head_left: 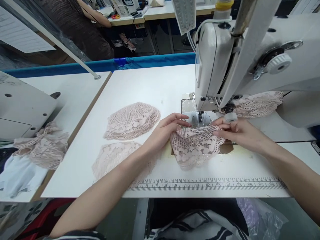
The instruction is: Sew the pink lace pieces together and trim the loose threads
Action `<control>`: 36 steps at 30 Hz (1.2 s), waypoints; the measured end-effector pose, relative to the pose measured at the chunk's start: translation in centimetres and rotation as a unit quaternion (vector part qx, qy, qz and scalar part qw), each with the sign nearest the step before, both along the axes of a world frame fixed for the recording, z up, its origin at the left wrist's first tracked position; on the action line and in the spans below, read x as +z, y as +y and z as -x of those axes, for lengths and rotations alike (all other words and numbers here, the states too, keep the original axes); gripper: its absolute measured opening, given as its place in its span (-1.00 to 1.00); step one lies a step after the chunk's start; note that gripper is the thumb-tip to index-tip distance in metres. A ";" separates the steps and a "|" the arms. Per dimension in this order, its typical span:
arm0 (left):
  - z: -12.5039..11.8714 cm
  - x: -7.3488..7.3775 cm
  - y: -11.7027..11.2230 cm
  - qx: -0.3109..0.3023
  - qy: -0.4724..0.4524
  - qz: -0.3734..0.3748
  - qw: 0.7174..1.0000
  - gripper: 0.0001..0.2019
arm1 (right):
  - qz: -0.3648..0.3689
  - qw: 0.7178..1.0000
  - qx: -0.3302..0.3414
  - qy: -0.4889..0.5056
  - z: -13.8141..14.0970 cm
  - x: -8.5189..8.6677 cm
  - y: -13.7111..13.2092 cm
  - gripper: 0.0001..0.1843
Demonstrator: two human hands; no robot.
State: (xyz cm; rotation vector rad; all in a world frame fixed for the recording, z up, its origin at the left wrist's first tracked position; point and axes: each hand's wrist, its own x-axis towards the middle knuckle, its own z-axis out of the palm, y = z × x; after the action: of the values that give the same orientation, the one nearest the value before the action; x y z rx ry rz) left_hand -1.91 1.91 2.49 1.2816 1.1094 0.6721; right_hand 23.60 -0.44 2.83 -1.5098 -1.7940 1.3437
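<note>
One lace piece point(197, 150), top edge pinched in right fingers point(226, 134), left corner under extended left fingers point(180, 122)

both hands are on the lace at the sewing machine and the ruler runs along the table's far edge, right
Not quite: the head view shows the ruler along the near edge of the table, on the person's side. The left hand and right hand are indeed on the lace at the sewing machine.
</note>
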 end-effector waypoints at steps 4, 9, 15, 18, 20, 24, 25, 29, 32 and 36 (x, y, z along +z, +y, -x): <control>-0.5 0.7 -0.5 -0.087 0.079 -0.073 0.990 -0.53 | 0.043 0.997 0.025 0.054 1.1 0.4 -0.5 -0.66; -1.4 0.8 -1.5 -0.178 0.169 -0.160 0.956 -0.34 | 0.031 0.997 -0.005 0.073 2.1 0.1 -1.0 -0.65; -2.2 0.4 -2.1 -0.121 0.166 -0.226 0.952 -0.83 | -0.029 0.996 -0.020 0.082 2.5 -0.2 -1.1 -0.62; -2.3 0.4 -2.2 -0.093 0.137 -0.225 0.960 -0.84 | -0.057 0.996 -0.039 0.054 2.5 -0.2 -1.0 -0.65; -2.4 0.4 -2.3 -0.077 0.127 -0.209 0.966 -0.82 | -0.048 0.996 -0.056 0.055 2.7 -0.3 -1.0 -0.65; -2.9 0.3 -2.5 -0.058 0.131 -0.223 0.964 -0.83 | 0.023 0.988 -0.089 0.121 3.3 -0.4 -1.3 -0.59; -3.0 0.3 -2.5 -0.063 0.127 -0.230 0.963 -0.87 | 0.036 0.986 -0.094 0.135 3.4 -0.5 -1.3 -0.57; -3.3 0.0 -2.6 -0.082 0.124 -0.278 0.949 -0.86 | 0.055 0.981 -0.105 0.154 3.6 -0.6 -1.3 -0.58; -3.2 -0.8 -2.6 -0.061 0.172 -0.369 0.911 -0.82 | 0.043 0.981 -0.105 0.160 3.5 -0.8 -1.2 -0.64; -2.8 -1.8 -2.5 -0.059 0.210 -0.516 0.828 -0.80 | -0.032 0.984 -0.099 0.147 3.3 -1.4 -1.4 -0.78</control>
State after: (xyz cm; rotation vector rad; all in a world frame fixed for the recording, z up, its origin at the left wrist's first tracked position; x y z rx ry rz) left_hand 0.86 -0.58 0.67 2.5073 0.9943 0.9746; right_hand 20.29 -1.85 1.47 -1.3349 -1.4515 1.3188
